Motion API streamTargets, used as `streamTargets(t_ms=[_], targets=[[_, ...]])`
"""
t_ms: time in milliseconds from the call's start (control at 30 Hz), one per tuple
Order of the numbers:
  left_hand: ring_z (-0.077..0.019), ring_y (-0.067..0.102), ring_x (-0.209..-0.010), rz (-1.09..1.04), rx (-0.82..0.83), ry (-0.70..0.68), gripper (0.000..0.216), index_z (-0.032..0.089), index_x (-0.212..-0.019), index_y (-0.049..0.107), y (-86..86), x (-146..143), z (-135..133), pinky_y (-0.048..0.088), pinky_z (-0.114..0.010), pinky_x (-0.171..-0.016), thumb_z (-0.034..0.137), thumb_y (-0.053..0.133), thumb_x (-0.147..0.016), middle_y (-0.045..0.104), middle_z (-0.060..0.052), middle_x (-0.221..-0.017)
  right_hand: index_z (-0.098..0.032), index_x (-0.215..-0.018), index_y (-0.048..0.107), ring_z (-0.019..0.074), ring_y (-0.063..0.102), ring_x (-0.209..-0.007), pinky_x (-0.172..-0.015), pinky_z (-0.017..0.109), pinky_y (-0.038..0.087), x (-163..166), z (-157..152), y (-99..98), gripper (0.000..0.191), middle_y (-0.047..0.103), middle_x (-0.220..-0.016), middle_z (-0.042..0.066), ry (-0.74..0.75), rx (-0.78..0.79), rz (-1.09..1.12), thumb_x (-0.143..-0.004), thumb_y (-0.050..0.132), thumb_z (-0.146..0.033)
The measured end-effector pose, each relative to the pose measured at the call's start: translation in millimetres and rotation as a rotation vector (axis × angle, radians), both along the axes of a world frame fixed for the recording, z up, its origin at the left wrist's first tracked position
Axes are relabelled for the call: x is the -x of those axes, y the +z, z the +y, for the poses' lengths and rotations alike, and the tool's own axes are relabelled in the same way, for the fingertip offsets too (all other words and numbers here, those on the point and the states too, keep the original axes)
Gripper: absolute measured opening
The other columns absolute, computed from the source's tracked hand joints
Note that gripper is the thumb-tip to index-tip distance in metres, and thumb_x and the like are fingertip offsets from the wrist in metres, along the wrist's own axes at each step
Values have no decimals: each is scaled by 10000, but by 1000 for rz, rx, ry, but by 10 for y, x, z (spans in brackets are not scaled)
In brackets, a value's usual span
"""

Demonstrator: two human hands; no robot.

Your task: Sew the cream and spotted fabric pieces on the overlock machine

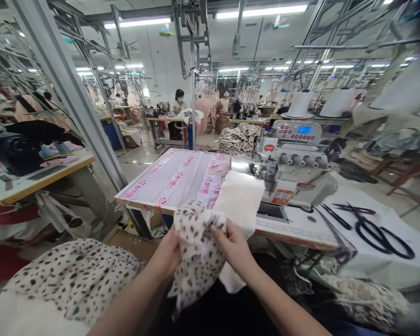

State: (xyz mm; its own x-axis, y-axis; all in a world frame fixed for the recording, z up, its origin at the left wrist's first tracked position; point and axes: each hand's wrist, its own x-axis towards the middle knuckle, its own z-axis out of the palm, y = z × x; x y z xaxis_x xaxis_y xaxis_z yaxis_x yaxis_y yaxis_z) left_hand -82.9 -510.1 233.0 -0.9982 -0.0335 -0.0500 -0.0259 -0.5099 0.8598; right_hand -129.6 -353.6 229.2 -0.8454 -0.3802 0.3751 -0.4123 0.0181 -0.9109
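Observation:
Between my two hands hangs a piece of white fabric with dark spots (192, 252), bunched and a little blurred. My left hand (170, 247) grips its left edge, with the fingertips partly behind the cloth. On the right side, my right hand (233, 240) pinches the fabric with the thumb on top. A plain white fabric piece (241, 198) lies on the table edge just beyond my right hand, below the sewing machine's presser area. The overlock sewing machine (289, 158) stands ahead and to the right.
Black scissors (374, 228) and tweezers (338, 217) lie on the right of the table. Spotted fabric (80, 275) is heaped at lower left. A metal post (70, 88) rises left of the printed table cover (175, 175). Another person (179, 102) sits farther back.

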Motion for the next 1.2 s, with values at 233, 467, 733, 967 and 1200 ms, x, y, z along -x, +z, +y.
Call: streamTargets(t_ms=[233, 467, 733, 967, 1200], targets=[[-182, 387, -1219, 156, 599, 220, 715, 245, -1323, 287, -141, -145, 45, 305, -247, -1011, 232, 648, -706, 396, -45, -1341, -161, -955, 618, 224, 577, -880, -797, 331, 437, -18, -41, -94, 298, 660, -922, 53, 150, 188, -318, -781, 586, -401], [-110, 580, -581, -270, 240, -275, 315, 131, -867, 594, -79, -97, -479, 453, -198, -568, 348, 692, -662, 643, -22, -707, -161, -912, 651, 185, 617, -662, -703, 318, 455, 30, 306, -293, 269, 676, -733, 29, 385, 348, -743, -678, 657, -294], [-117, 574, -524, -471, 422, -616, 400, 82, -746, 655, -82, 134, -579, 475, -233, -589, 474, 660, -665, 665, -64, -670, -144, -812, 587, 110, 541, -605, -587, 224, 420, -49, 278, -407, 322, 599, -697, -12, 500, 45, -719, -640, 730, -375], [-163, 624, -671, -343, 389, -786, 356, 123, -826, 653, -272, 161, -754, 494, -269, -668, 271, 782, -529, 678, -69, -792, -165, -720, 467, 51, 418, -450, -437, 164, 299, 38, 635, -589, 332, 501, -579, -61, 263, 54, -724, -723, 658, -436], [-114, 608, -613, -304, 393, -485, 250, 119, -778, 578, -383, 164, -712, 475, -190, -581, 184, 732, -592, 644, -27, -715, -153, -820, 529, 92, 498, -529, -505, 209, 392, 73, 812, -667, 317, 566, -664, -23, 255, -52, -700, -713, 671, -415]])
